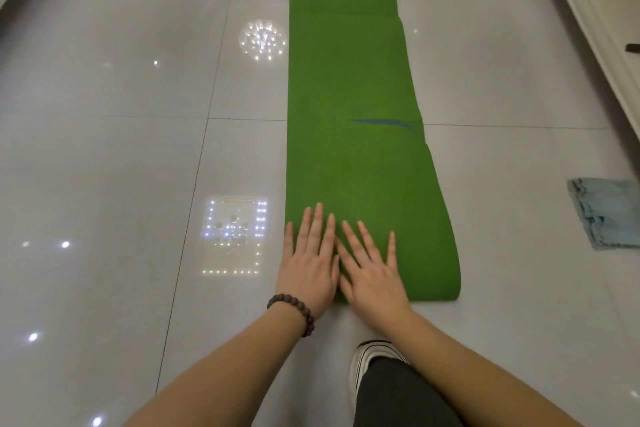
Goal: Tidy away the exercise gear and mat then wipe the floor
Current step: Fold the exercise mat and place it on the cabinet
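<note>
A long green exercise mat (353, 80) stretches away from me over the glossy tiled floor, with a thin blue mark printed near its right edge. Its near end is rounded, as if folded or rolled over. My left hand (310, 263), with a dark bead bracelet on the wrist, lies flat on the near left part of the mat, fingers spread. My right hand (372, 270) lies flat beside it, touching it, fingers also apart. Neither hand grips anything.
A pale blue cloth (606, 213) lies on the floor to the right of the mat. A white baseboard or furniture edge (588, 17) runs along the far right. My shoe (367, 357) and dark trouser leg are just behind the mat's near end. Ceiling lights reflect on the tiles at left.
</note>
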The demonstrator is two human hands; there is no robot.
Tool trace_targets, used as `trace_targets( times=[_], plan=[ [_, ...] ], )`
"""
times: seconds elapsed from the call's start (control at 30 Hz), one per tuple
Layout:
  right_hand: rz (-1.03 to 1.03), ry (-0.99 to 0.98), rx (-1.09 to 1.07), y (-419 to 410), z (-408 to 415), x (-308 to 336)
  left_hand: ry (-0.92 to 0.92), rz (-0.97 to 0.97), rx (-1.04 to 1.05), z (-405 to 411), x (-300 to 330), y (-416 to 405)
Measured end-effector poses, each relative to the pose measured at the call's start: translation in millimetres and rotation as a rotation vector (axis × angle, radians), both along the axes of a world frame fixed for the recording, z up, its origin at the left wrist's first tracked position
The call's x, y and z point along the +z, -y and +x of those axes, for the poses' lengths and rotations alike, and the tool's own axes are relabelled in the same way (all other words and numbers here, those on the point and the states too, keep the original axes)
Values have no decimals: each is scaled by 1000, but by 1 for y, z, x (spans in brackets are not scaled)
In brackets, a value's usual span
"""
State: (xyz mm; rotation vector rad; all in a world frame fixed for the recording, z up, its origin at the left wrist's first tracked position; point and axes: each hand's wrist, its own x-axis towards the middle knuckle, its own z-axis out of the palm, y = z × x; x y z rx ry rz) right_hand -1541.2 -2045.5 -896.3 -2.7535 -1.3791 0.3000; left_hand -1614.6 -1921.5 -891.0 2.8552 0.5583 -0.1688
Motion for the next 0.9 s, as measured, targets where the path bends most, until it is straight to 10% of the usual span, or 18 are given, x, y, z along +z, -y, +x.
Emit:
trace_targets(
  times=[0.13, 0.43, 0.73, 0.9],
  plan=[
    [-136, -62, 39, -6, 8, -21, -235, -9, -99, 0, -24, -24],
    [54, -41, 58, -96, 101, 13, -84, -43, 194, 22, -37, -22],
    [-229, -34, 308, -172, 166, -23, -104, -18, 201, 24, -45, -23],
    [-165, -48, -461, -77, 235, -25, -78, -33, 196, 22, -47, -23]
  ],
)
